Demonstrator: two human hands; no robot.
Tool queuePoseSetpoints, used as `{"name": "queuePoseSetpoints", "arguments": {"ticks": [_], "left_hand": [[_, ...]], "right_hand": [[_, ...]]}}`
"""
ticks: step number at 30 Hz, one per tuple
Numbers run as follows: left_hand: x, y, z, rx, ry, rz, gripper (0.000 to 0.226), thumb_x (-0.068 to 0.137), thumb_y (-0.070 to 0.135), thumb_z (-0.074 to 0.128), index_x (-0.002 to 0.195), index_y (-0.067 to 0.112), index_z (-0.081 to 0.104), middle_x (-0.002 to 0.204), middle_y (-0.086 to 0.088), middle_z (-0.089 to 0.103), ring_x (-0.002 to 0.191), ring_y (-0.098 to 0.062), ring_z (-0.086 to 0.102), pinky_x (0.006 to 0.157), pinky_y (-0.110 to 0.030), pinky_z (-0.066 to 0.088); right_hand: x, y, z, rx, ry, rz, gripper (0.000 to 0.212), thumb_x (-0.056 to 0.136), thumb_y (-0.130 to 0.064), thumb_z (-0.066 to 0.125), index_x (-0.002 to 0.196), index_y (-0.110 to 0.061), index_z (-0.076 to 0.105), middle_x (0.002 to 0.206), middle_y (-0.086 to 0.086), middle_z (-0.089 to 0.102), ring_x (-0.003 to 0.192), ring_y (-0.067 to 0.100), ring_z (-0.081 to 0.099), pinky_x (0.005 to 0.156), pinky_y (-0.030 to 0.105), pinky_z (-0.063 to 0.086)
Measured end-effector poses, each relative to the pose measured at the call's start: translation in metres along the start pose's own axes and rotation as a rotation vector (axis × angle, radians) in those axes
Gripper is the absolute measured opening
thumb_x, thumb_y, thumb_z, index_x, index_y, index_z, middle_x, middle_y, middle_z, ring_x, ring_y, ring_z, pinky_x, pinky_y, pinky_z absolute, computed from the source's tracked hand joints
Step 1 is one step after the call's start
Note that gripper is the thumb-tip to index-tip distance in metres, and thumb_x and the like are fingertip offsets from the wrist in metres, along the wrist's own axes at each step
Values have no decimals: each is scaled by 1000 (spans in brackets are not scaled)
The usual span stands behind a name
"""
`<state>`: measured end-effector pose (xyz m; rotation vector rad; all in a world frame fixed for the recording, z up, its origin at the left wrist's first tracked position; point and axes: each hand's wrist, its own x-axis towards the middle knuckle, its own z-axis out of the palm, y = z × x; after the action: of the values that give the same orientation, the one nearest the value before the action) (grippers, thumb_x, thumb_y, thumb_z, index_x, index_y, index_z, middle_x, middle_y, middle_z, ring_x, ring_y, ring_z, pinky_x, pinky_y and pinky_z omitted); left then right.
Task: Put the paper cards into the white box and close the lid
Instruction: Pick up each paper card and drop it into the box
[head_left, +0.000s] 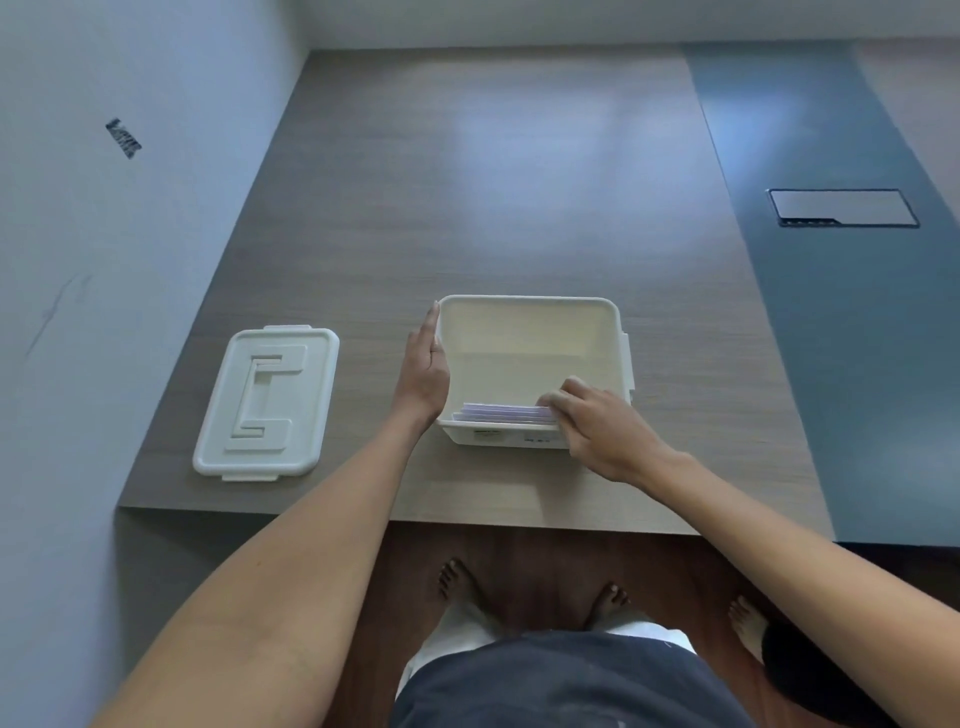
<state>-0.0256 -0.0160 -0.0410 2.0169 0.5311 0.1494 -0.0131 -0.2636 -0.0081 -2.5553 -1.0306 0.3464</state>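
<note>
The white box (530, 312) stands uncovered near the table's front edge. A stack of pale paper cards (501, 413) lies inside it against the near wall. My right hand (597, 423) reaches over the box's near right corner, fingers closed on the right end of the cards. My left hand (425, 369) lies flat against the outside of the box's left wall, fingers straight. The white lid (267, 400) lies flat on the table to the left of the box, apart from both hands.
The wooden table (467, 182) stretches far behind the box. A grey strip with a recessed metal hatch (841, 208) runs along the right. A pale wall (104, 260) borders the table's left side. Bare feet of another person (748, 626) show at the lower right.
</note>
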Motion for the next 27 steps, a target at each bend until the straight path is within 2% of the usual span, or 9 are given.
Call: {"name": "queuePoseSetpoints", "arguments": {"ticks": [2,4,7,10,12,17,22,27], "left_hand": [[0,0,0,15,-1,6,55,104,12,23,157,29,26,125,6,41,115,-1,35,102,-16,20],[0,0,0,52,-10,15,56,104,12,23,157,28,24,125,4,43,114,-3,37,102,-18,23],[3,2,-8,173,-53,27,57,103,18,24,158,30,19,130,-1,46,117,-11,43,100,-26,30],[4,0,-24,409,-95,81,57,103,37,22,159,31,9,153,-2,36,138,-20,38,104,-39,38],[0,-2,-40,540,-82,109,62,103,49,19,159,27,5,162,-3,24,147,-23,29,111,-46,34],[-17,-25,-99,773,36,57,70,100,55,15,160,19,8,166,-6,10,152,-25,17,114,-48,31],[-39,-64,-156,810,103,-103,70,101,56,16,160,21,0,167,-6,0,154,-26,5,120,-45,17],[-58,-105,-200,778,139,-258,71,101,55,16,159,20,-5,167,-7,-4,154,-27,-1,121,-47,13]], "right_hand": [[4,0,-2,12,-36,34,29,102,-22,38,120,-18,61,110,3,58,94,27,62,82,34,43],[10,-1,-5,-5,24,13,28,102,-24,38,118,-18,61,114,4,57,95,29,62,84,36,43],[30,-5,-9,-138,158,-27,37,104,-35,36,131,-19,55,138,6,50,115,28,58,97,40,41],[60,-12,-13,-187,151,-16,53,104,-47,29,149,-18,38,161,7,27,144,25,33,111,42,31],[82,-16,-15,-210,124,-28,61,103,-52,24,153,-19,29,165,7,17,152,23,17,116,43,25],[135,-44,-10,-259,36,-130,65,102,-55,21,156,-18,22,165,9,13,153,25,12,120,45,18],[186,-97,9,-279,-2,-276,63,103,-52,26,155,-16,25,164,11,16,152,26,14,119,44,19],[236,-150,48,-302,-103,-345,64,103,-52,23,156,-16,21,165,11,15,152,26,14,119,44,20]]}}
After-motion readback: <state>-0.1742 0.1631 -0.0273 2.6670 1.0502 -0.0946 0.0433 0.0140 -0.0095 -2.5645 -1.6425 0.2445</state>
